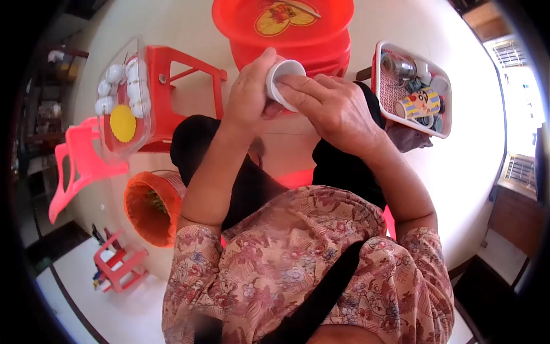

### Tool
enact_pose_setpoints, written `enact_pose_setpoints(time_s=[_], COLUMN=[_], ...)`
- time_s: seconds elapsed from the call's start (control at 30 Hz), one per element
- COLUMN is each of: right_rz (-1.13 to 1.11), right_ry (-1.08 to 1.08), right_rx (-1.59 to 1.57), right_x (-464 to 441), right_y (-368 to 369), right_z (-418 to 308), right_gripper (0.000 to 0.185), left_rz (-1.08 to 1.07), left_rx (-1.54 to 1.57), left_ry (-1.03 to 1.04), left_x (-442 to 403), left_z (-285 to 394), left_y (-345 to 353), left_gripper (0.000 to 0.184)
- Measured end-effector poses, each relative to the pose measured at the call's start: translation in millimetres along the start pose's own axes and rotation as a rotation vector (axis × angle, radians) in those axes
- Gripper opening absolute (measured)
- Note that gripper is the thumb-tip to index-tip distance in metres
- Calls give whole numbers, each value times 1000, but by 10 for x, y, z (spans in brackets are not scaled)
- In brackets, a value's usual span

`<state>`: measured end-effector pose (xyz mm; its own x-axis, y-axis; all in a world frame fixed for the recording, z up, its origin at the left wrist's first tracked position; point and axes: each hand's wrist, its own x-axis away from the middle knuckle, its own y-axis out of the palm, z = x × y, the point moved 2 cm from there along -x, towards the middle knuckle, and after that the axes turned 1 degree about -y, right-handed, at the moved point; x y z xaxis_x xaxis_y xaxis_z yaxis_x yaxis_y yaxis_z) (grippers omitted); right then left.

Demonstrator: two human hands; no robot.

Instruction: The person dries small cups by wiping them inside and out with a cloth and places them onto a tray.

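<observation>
A small white cup (286, 69) is tilted between my two hands, its mouth turned to the right. My left hand (251, 92) is closed around its outer side, with the thumb up near the rim. Fingers of my right hand (339, 109) are pressed together and reach over the rim into the mouth. Whether anything is between these fingers and the cup's inner wall is hidden. Just beyond the hands stands a red basin (243, 26) with a yellow heart-shaped print and a thin stick inside.
On the left, a clear plastic tray (139, 51) of white cups and a yellow scalloped disc rests by a red stool (195, 63). Below is an orange-lined bin (137, 215). At right, a white-rimmed tray (379, 69) holds a glass jar and a printed cup (420, 104).
</observation>
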<state>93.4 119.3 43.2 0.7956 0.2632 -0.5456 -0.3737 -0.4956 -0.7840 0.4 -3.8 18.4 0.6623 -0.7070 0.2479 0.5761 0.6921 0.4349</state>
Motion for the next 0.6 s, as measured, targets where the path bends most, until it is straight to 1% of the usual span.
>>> enact_pose_setpoints(time_s=[0.03, 0.07, 0.17, 0.2, 0.3, 0.4, 0.5, 0.53, 0.6], right_rz=[-28, 17, 124, 109, 187, 326, 164, 124, 52], right_ry=[-26, -19, 135, 175, 323, 330, 39, -46, -107], right_rx=[70, 98, -31, -90, -503, -485, -16, 35, 81], right_x=[7, 26, 80, 76, 57, 115, 102, 111, 99], right_y=[-23, 1, 128, 132, 72, 201, 161, 151, 32], right_z=[-4, -24, -130, -158, -260, -293, -105, 2, 93], right_gripper=[35, 36, 36, 37, 35, 34, 37, 35, 28], left_rz=[-79, -337, 34, 31, 134, 80, 78, -49, -306], left_rx=[41, 200, 124, 128, 95, -34, 89, 140, 235], left_ry=[-109, -242, -172, -176, 37, 126, -59, -162, -364], left_x=[-16, -53, -55, -37, -62, -82, -38, -52, -96], left_z=[11, 77, -5, -1, -63, -46, -16, -21, -46], left_y=[-69, -140, -14, -1, 91, 83, 82, 13, -168], left_gripper=[43, 39, 40, 41, 49, 50, 53, 54, 56])
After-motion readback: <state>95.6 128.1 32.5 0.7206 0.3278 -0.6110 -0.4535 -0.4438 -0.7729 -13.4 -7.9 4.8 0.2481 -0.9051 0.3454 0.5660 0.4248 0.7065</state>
